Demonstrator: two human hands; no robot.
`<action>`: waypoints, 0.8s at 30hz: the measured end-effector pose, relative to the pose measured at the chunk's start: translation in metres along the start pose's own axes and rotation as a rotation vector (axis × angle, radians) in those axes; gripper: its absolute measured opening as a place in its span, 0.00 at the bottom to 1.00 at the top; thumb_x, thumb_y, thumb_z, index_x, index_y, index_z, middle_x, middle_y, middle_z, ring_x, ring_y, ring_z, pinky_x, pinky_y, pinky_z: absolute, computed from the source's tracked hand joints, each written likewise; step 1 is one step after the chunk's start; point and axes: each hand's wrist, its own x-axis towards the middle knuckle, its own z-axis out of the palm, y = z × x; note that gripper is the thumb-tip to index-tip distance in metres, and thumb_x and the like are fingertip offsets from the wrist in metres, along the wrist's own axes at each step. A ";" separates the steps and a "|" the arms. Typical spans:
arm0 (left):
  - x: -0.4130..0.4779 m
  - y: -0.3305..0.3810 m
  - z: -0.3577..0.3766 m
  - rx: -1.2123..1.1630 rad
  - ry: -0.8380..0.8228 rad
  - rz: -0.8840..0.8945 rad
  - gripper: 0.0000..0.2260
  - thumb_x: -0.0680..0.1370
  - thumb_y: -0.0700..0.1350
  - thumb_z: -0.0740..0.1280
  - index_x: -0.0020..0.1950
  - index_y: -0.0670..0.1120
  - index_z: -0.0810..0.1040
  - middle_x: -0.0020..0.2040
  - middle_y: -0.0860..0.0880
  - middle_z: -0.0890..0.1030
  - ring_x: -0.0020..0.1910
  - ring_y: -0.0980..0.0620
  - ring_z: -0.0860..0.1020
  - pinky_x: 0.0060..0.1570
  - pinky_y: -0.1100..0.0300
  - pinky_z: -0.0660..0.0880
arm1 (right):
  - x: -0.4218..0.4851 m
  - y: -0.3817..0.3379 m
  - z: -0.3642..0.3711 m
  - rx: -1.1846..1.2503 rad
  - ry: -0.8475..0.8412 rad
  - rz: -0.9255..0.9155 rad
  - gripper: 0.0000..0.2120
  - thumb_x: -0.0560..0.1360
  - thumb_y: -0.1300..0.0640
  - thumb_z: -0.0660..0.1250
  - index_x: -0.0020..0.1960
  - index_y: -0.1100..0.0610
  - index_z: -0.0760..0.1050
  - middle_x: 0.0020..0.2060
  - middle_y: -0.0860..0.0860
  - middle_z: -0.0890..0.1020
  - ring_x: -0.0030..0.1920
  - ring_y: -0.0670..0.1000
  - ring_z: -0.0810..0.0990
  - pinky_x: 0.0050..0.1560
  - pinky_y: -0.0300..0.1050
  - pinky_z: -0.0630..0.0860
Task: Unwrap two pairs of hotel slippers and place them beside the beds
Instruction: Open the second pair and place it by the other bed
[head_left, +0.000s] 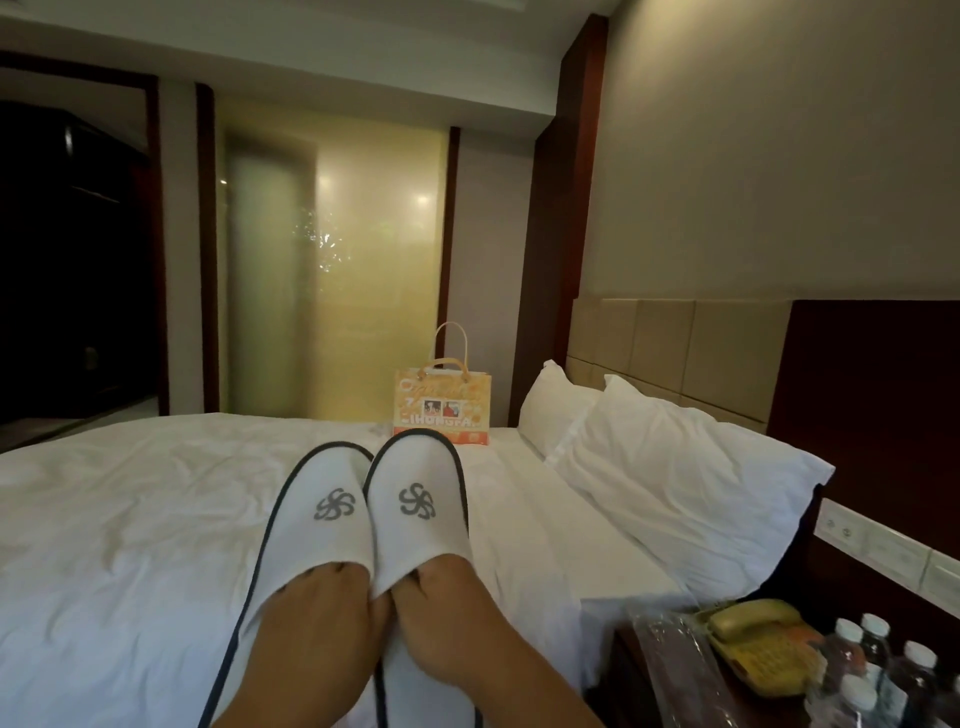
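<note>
A: Where are the slippers?
B: One on each of the hands: left hand tucked inside the left slipper, right hand inside the right slipper, held side by side, touching, over the bed.
A: Containers?
B: An orange gift bag stands beyond the hands; contents hidden.
A: Room?
B: Open bedding left; bottles crowd the surface right.

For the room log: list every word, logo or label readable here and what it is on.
Paper bag: orange lettering, too blurred to read.
Left slipper and right slipper: grey pinwheel logo, no words.
Phone card: print too small.
Water bottles: labels unreadable.
</note>
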 end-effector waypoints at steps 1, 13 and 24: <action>0.001 0.000 -0.002 0.012 -0.023 -0.035 0.16 0.74 0.53 0.69 0.53 0.42 0.80 0.49 0.44 0.83 0.46 0.48 0.82 0.45 0.56 0.76 | 0.000 -0.003 -0.001 0.034 -0.043 0.008 0.15 0.83 0.54 0.55 0.61 0.58 0.77 0.50 0.53 0.80 0.54 0.54 0.77 0.56 0.39 0.73; 0.063 -0.088 0.053 -0.146 0.050 -0.036 0.10 0.62 0.35 0.77 0.38 0.40 0.78 0.36 0.41 0.80 0.35 0.39 0.79 0.38 0.49 0.76 | 0.071 -0.012 0.071 0.199 -0.232 0.047 0.18 0.68 0.50 0.57 0.56 0.47 0.74 0.47 0.42 0.77 0.47 0.38 0.76 0.49 0.28 0.70; 0.218 -0.215 0.108 -0.254 0.086 -0.270 0.20 0.74 0.49 0.60 0.61 0.41 0.75 0.60 0.39 0.77 0.59 0.38 0.72 0.62 0.48 0.67 | 0.270 -0.028 0.135 0.112 -0.170 -0.198 0.12 0.64 0.44 0.62 0.43 0.49 0.72 0.41 0.43 0.79 0.40 0.44 0.78 0.37 0.34 0.71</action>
